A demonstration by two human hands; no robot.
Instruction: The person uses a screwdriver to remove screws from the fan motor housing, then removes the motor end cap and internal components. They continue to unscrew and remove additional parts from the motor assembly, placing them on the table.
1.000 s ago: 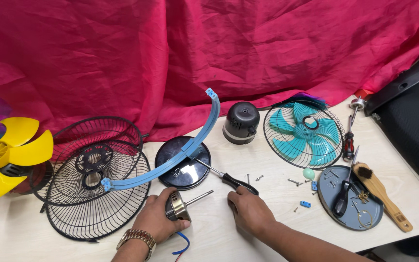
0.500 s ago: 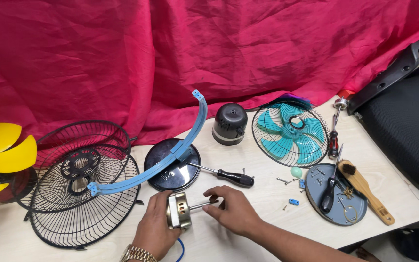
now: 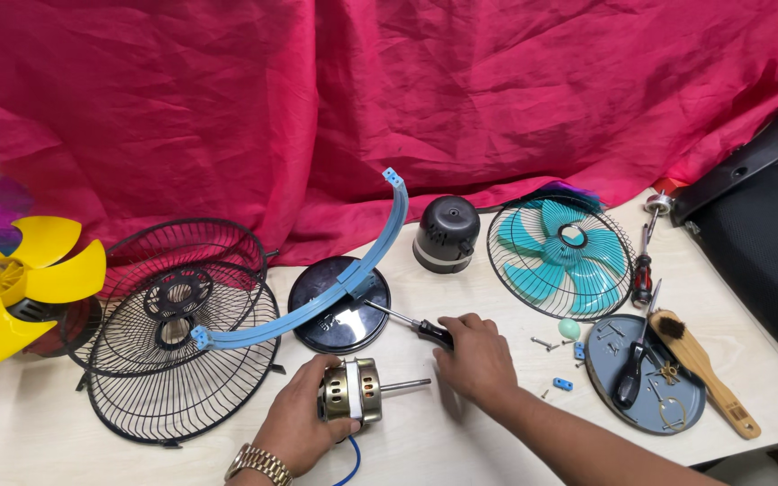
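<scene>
On the bench (image 3: 461,450), the motor (image 3: 353,390) lies near the front edge; the screwdriver (image 3: 411,321) behind it, the grilles (image 3: 173,360) to its left.

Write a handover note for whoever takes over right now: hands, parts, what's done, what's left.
Left hand: closed around the fan motor, held on the table, shaft pointing right.
Right hand: resting on the black handle of the screwdriver, grip not clearly closed.
Parts: black grilles and blue arc left; round black base above the motor; black motor cover and teal blade grille behind; loose screws right.
Done: fan lies dismantled, motor out.
Left: motor itself looks unopened.
</scene>
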